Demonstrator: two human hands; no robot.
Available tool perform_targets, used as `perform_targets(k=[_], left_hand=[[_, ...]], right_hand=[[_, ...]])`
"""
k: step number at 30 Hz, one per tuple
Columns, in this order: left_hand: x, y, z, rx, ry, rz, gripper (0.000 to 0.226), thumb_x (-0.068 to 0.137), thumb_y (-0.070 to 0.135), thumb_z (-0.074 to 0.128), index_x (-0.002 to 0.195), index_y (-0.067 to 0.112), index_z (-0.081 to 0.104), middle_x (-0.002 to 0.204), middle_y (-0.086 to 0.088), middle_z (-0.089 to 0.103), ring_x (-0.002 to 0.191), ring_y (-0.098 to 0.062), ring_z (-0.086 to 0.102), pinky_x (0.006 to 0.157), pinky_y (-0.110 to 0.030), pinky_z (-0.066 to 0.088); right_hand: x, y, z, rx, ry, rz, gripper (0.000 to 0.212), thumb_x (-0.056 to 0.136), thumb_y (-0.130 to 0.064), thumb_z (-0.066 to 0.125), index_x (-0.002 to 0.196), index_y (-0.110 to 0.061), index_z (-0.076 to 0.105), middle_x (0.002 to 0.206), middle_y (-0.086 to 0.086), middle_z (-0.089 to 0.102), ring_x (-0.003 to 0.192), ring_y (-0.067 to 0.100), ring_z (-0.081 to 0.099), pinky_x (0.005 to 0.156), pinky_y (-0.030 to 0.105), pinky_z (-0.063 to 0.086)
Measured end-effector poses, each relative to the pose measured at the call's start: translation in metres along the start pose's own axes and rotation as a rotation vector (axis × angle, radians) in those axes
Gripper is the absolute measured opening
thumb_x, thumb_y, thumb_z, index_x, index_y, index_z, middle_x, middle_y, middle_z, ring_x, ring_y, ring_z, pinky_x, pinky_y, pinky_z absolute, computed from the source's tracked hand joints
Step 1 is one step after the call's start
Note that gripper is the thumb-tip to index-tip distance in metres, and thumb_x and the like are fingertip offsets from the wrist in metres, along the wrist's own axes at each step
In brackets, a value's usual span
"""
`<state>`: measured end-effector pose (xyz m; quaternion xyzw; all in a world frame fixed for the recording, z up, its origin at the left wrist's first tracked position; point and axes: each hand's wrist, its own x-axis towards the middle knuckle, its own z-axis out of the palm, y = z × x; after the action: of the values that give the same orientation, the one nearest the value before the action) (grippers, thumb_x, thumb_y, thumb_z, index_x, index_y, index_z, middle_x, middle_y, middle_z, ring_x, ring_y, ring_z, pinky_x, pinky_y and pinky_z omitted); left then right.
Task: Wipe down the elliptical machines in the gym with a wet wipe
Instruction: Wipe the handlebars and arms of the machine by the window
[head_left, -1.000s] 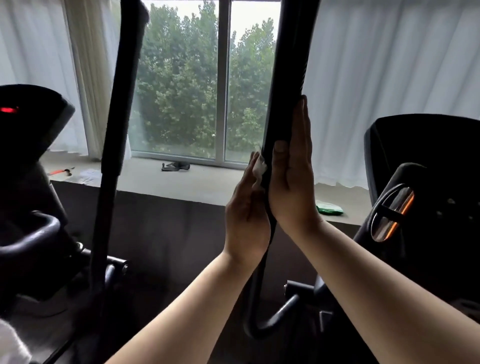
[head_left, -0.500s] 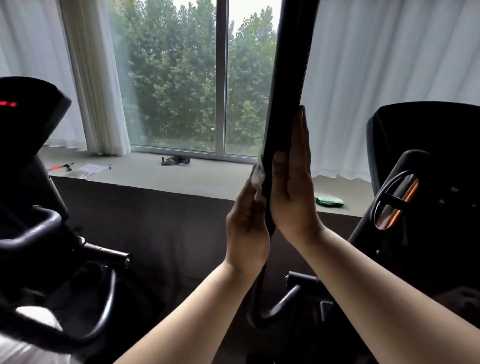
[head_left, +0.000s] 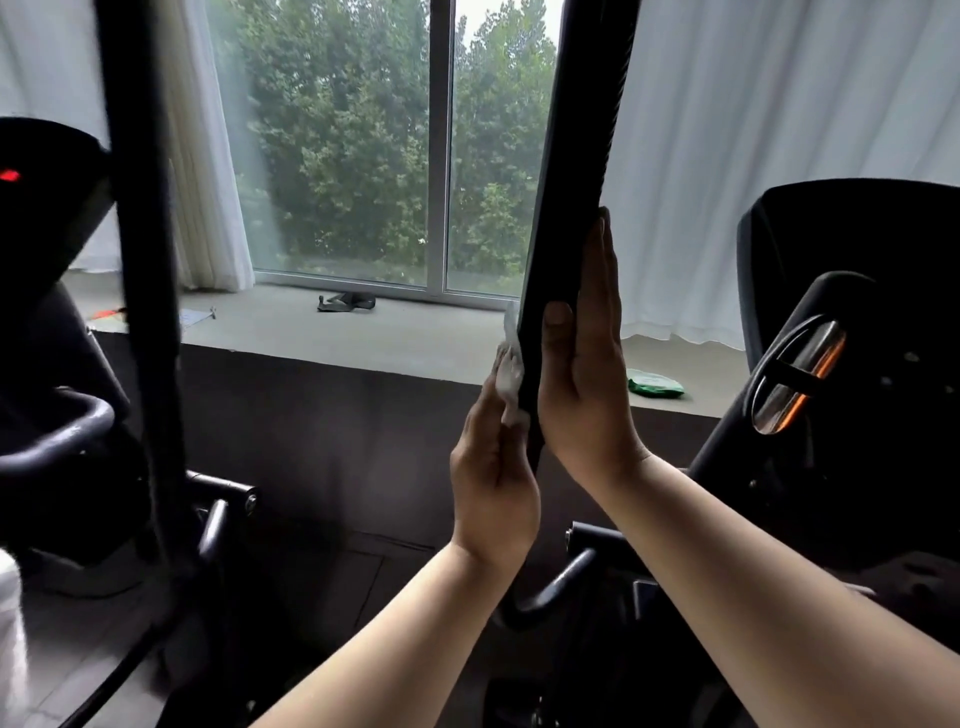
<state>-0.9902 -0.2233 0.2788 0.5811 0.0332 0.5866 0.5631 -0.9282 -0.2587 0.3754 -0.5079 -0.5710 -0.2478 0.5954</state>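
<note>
A black upright handlebar pole of the elliptical rises through the middle of the view. My left hand presses a white wet wipe against the pole's left side with straight fingers. My right hand lies flat along the pole's right side, a little higher, its thumb resting on the pole's front. The two hands sandwich the pole between them. The pole's lower end is hidden behind my hands.
A second black pole stands at the left, beside another machine's console with a red light. The elliptical's dark body fills the right. On the window sill lie a green wipes pack and a dark object.
My left hand with the wipe has slid down the pole. My right hand has kept its place. The view swung, so the left pole left the frame and came back.
</note>
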Motion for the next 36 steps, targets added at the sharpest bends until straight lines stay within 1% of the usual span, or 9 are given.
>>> perform_targets(k=[3, 12, 14, 18, 20, 21, 24, 31, 36], left_hand=[[-0.02, -0.011, -0.01, 0.071, 0.016, -0.021, 0.051, 0.101, -0.001, 0.038, 0.143, 0.02, 0.057, 0.112, -0.021, 0.065, 0.116, -0.051, 0.055, 0.101, -0.047, 0.051], [0.0, -0.007, 0.006, 0.024, 0.07, -0.004, 0.043, 0.106, 0.008, 0.038, 0.146, -0.003, 0.048, 0.145, -0.02, 0.056, 0.141, -0.033, 0.048, 0.116, -0.053, 0.04], [-0.018, -0.022, -0.002, 0.109, 0.061, 0.006, 0.043, 0.105, 0.015, 0.039, 0.145, 0.006, 0.051, 0.131, -0.019, 0.065, 0.123, -0.044, 0.06, 0.102, -0.06, 0.049], [-0.041, -0.041, -0.016, 0.2, 0.092, -0.098, 0.04, 0.1, 0.02, 0.04, 0.132, 0.007, 0.06, 0.075, 0.014, 0.055, 0.065, -0.008, 0.048, 0.069, -0.032, 0.044], [-0.03, -0.022, -0.008, 0.142, 0.067, -0.117, 0.049, 0.1, 0.028, 0.039, 0.134, -0.001, 0.057, 0.089, 0.011, 0.067, 0.077, -0.015, 0.061, 0.075, -0.03, 0.049], [-0.022, -0.015, -0.004, 0.124, 0.07, -0.105, 0.052, 0.101, 0.031, 0.039, 0.14, 0.001, 0.054, 0.115, 0.002, 0.071, 0.104, -0.023, 0.067, 0.09, -0.032, 0.053], [-0.011, -0.009, 0.004, 0.107, 0.088, -0.075, 0.056, 0.104, 0.036, 0.04, 0.148, 0.002, 0.047, 0.151, -0.017, 0.051, 0.145, -0.026, 0.044, 0.118, -0.042, 0.039], [-0.053, -0.039, -0.024, 0.35, 0.0, -0.054, 0.063, 0.101, 0.006, 0.034, 0.155, 0.039, 0.035, 0.144, -0.017, 0.056, 0.123, -0.054, 0.05, 0.099, -0.046, 0.053], [-0.028, -0.014, -0.009, 0.226, 0.041, -0.118, 0.055, 0.103, 0.037, 0.035, 0.153, 0.017, 0.043, 0.133, -0.033, 0.056, 0.121, -0.054, 0.053, 0.099, -0.053, 0.053]], right_hand=[[-0.004, 0.0, 0.001, -0.019, 0.002, -0.017, 0.053, 0.105, -0.004, 0.033, 0.153, 0.013, 0.017, 0.163, 0.028, 0.017, 0.154, 0.033, 0.013, 0.125, 0.029, 0.011], [-0.01, 0.001, 0.003, -0.011, 0.006, 0.036, 0.053, 0.106, 0.0, 0.033, 0.154, 0.012, 0.016, 0.164, 0.026, 0.015, 0.155, 0.03, 0.011, 0.124, 0.025, 0.009], [-0.012, 0.001, 0.003, -0.012, 0.006, 0.019, 0.053, 0.105, -0.001, 0.033, 0.153, 0.014, 0.016, 0.163, 0.028, 0.015, 0.154, 0.032, 0.012, 0.125, 0.026, 0.01], [-0.016, 0.002, 0.003, -0.016, -0.005, 0.007, 0.053, 0.104, -0.001, 0.034, 0.151, 0.017, 0.017, 0.163, 0.03, 0.016, 0.154, 0.033, 0.012, 0.125, 0.027, 0.011], [-0.018, 0.003, 0.003, -0.021, -0.013, 0.019, 0.053, 0.104, 0.0, 0.034, 0.152, 0.015, 0.016, 0.163, 0.028, 0.015, 0.155, 0.031, 0.011, 0.124, 0.027, 0.01], [-0.019, 0.004, 0.003, -0.019, -0.016, 0.029, 0.053, 0.105, 0.0, 0.034, 0.153, 0.015, 0.016, 0.164, 0.027, 0.014, 0.155, 0.03, 0.011, 0.124, 0.026, 0.01], [-0.023, 0.004, 0.004, -0.01, -0.012, 0.056, 0.053, 0.106, -0.002, 0.033, 0.154, 0.012, 0.014, 0.165, 0.025, 0.013, 0.155, 0.027, 0.009, 0.124, 0.025, 0.009], [-0.029, 0.007, 0.006, -0.036, -0.002, 0.033, 0.054, 0.104, 0.002, 0.035, 0.153, 0.014, 0.016, 0.163, 0.027, 0.016, 0.155, 0.031, 0.013, 0.125, 0.029, 0.01], [-0.033, 0.006, 0.006, -0.034, -0.015, 0.07, 0.054, 0.105, -0.001, 0.034, 0.154, 0.012, 0.015, 0.165, 0.024, 0.014, 0.155, 0.03, 0.012, 0.126, 0.029, 0.01]])
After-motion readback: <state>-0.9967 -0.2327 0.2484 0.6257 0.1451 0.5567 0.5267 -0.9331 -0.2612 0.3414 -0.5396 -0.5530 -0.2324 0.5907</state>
